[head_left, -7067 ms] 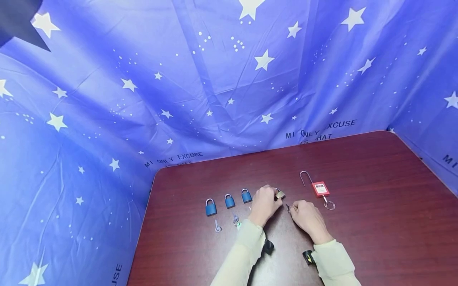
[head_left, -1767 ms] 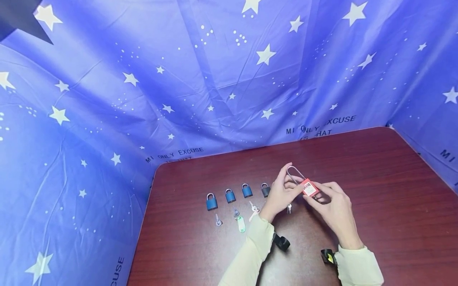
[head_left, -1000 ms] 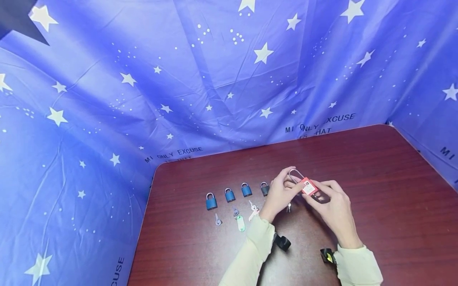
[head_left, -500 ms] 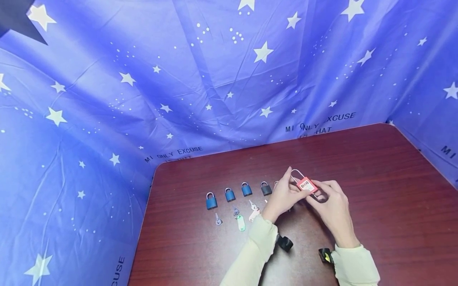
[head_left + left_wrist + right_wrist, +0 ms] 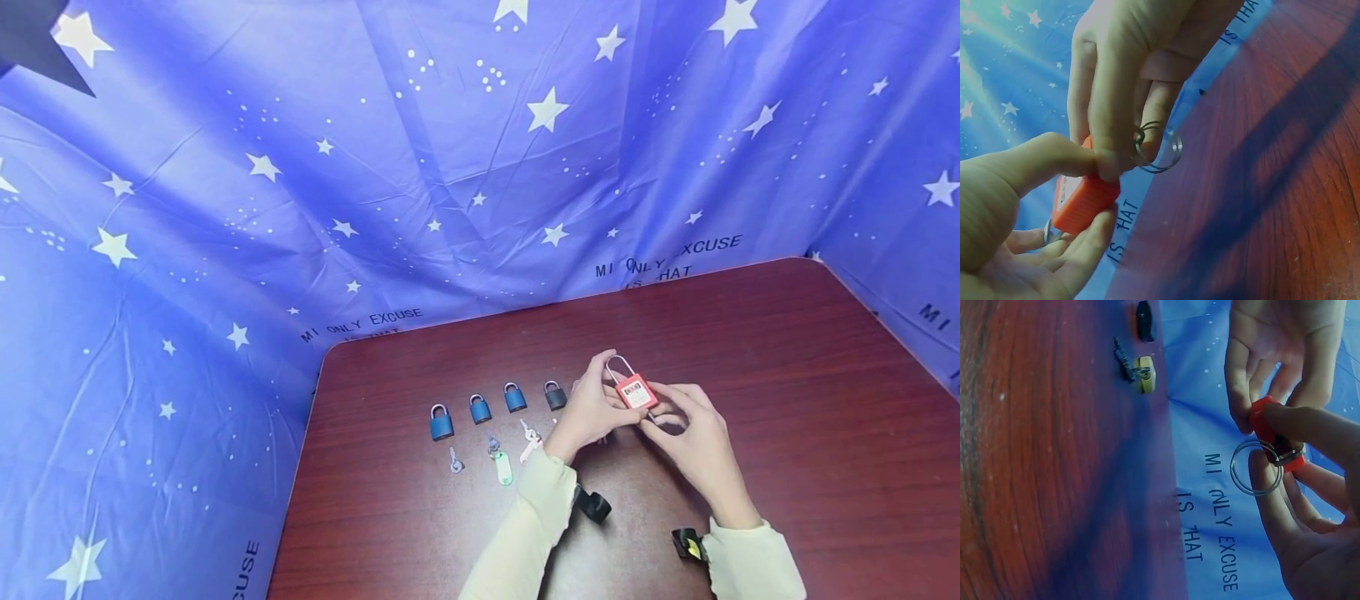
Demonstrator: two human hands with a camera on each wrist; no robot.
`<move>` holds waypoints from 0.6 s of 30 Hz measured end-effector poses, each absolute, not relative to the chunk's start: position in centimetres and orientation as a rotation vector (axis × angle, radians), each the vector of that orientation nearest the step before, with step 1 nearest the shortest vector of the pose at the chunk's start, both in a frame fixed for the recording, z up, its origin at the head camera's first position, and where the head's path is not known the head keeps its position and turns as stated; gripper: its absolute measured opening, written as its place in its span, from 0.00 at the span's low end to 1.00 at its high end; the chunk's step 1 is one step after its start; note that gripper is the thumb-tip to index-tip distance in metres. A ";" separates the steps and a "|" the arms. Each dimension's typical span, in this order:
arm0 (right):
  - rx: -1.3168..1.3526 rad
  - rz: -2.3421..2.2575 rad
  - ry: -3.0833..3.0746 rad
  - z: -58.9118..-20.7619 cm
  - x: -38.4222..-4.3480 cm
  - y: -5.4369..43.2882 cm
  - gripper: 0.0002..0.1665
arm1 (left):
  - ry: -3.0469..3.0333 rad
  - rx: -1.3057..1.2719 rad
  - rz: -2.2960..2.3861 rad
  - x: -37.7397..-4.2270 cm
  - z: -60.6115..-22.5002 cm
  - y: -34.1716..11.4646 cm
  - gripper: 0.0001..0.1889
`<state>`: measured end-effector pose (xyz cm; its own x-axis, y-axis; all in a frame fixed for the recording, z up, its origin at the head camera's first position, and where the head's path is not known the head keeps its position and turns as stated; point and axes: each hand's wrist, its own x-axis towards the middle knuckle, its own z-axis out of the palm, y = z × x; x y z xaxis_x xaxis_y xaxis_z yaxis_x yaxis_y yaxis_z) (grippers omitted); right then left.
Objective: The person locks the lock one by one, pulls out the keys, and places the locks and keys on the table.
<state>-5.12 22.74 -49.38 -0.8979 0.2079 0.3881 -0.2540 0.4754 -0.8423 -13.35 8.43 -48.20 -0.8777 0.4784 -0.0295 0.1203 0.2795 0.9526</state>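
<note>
A red padlock (image 5: 636, 392) with a white label is held up above the table between both hands. Its steel shackle (image 5: 617, 362) points up and away. My left hand (image 5: 592, 412) grips the padlock's body from the left, thumb on one face and fingers on the other. At the padlock's lower end, my right hand (image 5: 701, 442) pinches with thumb and fingers. Two metal rings (image 5: 1257, 469) hang there by the right fingers, clearest in the right wrist view. Fingers mostly cover the key end.
Left of the hands lie blue padlocks (image 5: 442, 425) in a row, then a dark padlock (image 5: 555, 396). Below them are keys (image 5: 456, 460), one with a green tag (image 5: 503, 468). A brass padlock (image 5: 1147, 375) shows in the right wrist view. A starry curtain (image 5: 450, 167) borders the table (image 5: 787, 375).
Earlier the red padlock lay on the table with its shackle out, while the hands worked at the brass padlock and a key. Now both hands hold it; lately it has turned and shifted slightly left.
</note>
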 end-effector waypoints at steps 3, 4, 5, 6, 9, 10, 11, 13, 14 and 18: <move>0.028 1.565 -2.278 -49.2 -4.9 23.2 0.27 | 2.312 0.557 1.628 -13.3 -48.2 8.3 0.49; -0.003 1.621 -2.286 -49.2 -4.9 23.4 0.25 | 2.323 0.562 1.633 -13.3 -48.2 8.3 0.49; -0.040 1.657 -2.306 -49.2 -4.8 23.6 0.24 | 2.336 0.568 1.638 -13.4 -48.3 8.3 0.49; -0.080 1.679 -2.336 -49.3 -4.8 23.7 0.22 | 2.344 0.575 1.646 -13.4 -48.3 8.2 0.49; -0.177 1.730 -2.436 -49.5 -4.8 24.2 0.23 | 2.348 0.594 1.669 -13.4 -48.3 8.2 0.49; -0.189 1.749 -2.462 -49.6 -4.9 24.3 0.23 | 2.350 0.601 1.670 -13.4 -48.3 8.2 0.49; -0.184 1.760 -2.482 -49.7 -4.9 24.4 0.23 | 2.352 0.608 1.670 -13.4 -48.3 8.2 0.50; -0.175 1.803 -2.494 -49.9 -4.9 24.5 0.23 | 2.355 0.625 1.659 -13.3 -48.3 8.1 0.50; -0.171 1.823 -2.490 -50.0 -4.9 24.5 0.23 | 2.359 0.638 1.650 -13.3 -48.3 8.1 0.51; -0.150 1.857 -2.471 -50.1 -4.9 24.4 0.22 | 2.362 0.696 1.636 -13.3 -48.4 8.2 0.49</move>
